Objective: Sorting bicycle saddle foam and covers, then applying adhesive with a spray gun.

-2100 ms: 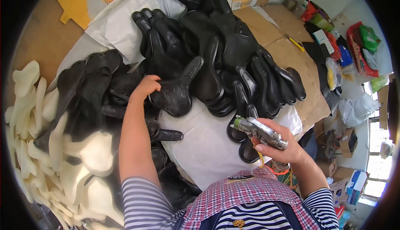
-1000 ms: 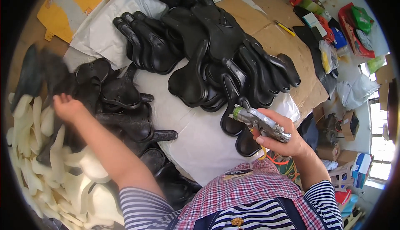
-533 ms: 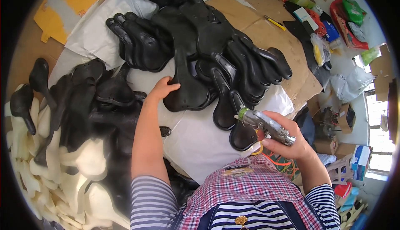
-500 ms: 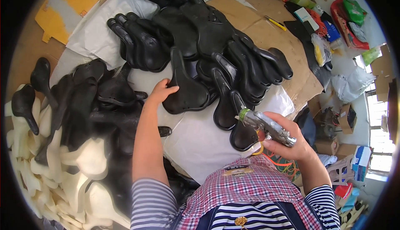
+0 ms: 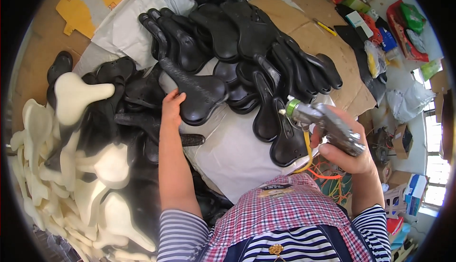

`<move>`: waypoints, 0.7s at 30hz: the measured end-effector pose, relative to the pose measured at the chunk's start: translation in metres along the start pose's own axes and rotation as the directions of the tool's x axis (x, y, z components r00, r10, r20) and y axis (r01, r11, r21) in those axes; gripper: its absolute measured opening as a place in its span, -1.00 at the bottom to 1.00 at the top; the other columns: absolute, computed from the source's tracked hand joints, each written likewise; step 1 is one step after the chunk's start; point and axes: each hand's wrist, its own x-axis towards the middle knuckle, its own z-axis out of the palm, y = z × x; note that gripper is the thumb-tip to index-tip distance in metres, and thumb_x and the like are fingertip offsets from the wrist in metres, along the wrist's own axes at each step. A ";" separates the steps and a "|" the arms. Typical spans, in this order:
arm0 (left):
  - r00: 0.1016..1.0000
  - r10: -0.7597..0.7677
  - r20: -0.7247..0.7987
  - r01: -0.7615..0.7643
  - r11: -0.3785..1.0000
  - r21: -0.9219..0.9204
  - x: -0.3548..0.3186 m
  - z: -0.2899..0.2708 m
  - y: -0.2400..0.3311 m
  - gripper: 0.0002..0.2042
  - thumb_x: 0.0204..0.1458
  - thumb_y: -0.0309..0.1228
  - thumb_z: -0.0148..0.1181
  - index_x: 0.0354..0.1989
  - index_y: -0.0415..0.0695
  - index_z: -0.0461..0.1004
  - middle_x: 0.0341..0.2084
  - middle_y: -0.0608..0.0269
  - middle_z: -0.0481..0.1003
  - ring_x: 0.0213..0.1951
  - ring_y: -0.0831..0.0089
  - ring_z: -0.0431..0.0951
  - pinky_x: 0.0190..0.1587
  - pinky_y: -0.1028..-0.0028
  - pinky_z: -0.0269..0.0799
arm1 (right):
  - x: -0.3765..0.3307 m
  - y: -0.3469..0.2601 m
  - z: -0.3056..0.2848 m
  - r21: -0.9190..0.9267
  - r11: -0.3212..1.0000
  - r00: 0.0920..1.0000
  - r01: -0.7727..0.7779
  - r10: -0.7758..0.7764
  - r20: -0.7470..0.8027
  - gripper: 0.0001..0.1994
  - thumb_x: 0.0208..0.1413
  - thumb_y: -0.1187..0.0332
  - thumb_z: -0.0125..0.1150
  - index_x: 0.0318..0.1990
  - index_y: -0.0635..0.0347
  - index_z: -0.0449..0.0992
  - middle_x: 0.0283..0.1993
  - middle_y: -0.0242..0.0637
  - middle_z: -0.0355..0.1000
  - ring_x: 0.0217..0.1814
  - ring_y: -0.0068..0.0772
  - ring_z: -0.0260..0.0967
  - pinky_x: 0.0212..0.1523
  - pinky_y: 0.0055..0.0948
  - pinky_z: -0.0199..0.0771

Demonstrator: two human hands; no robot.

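Note:
My left hand (image 5: 173, 110) grips the edge of a black bicycle saddle (image 5: 202, 98), its nose pointing to the upper left. The saddle's top shows a streaky sheen near the nose. In my right hand (image 5: 349, 150) is a worn metal spray gun (image 5: 327, 122) with a green ring behind its nozzle. Its nozzle points left toward the held saddle, some way apart from it. From the gun's underside a yellow hose (image 5: 308, 150) runs down. Beneath the gun lies another black saddle (image 5: 288, 150) on white sheeting (image 5: 218, 155).
Black saddles (image 5: 249, 29) are heaped beyond my hands on cardboard (image 5: 308, 39). To the left, more black saddles (image 5: 133, 91) lie beside a pile of cream foam saddle pads (image 5: 114, 167). A yellow cutter knife (image 5: 326, 27) rests at the back right. Orange tubing (image 5: 327, 176) tangles near my right arm.
The held saddle has turned, its nose swinging to the upper left. My right hand and the spray gun have moved right and tilted. A cream pad now lies on top at the far left.

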 end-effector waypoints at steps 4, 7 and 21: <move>0.973 0.139 -0.185 -0.140 0.990 0.007 0.007 -0.048 0.013 -0.63 -0.06 -0.61 0.16 -0.01 -0.32 0.38 -0.19 0.22 0.48 -0.18 0.45 0.46 -0.05 0.47 0.35 | 0.018 0.013 -0.005 -0.296 0.955 0.998 -0.011 0.027 0.049 -0.48 -0.06 0.47 0.27 0.11 0.26 0.29 -0.27 -0.36 0.42 -0.27 -0.61 0.34 -0.21 -0.58 0.35; 0.950 0.206 -0.234 -0.214 0.977 -0.009 0.015 -0.067 0.040 -0.67 -0.02 -0.60 0.13 -0.02 -0.29 0.40 -0.20 0.26 0.47 -0.16 0.48 0.44 -0.03 0.50 0.33 | 0.038 0.006 0.001 -0.235 0.970 0.997 0.058 -0.069 -0.037 -0.50 -0.04 0.48 0.26 0.11 0.27 0.29 -0.27 -0.38 0.41 -0.25 -0.63 0.32 -0.22 -0.60 0.34; 0.972 0.205 -0.112 -0.220 0.965 -0.142 0.168 -0.005 0.051 -0.68 -0.01 -0.56 0.08 -0.04 -0.33 0.34 -0.07 0.16 0.41 -0.01 0.36 0.37 0.09 0.44 0.20 | 0.055 0.028 -0.006 -0.266 0.963 0.996 -0.030 0.052 0.076 -0.50 -0.05 0.48 0.23 0.11 0.27 0.28 -0.28 -0.35 0.44 -0.26 -0.63 0.36 -0.24 -0.61 0.35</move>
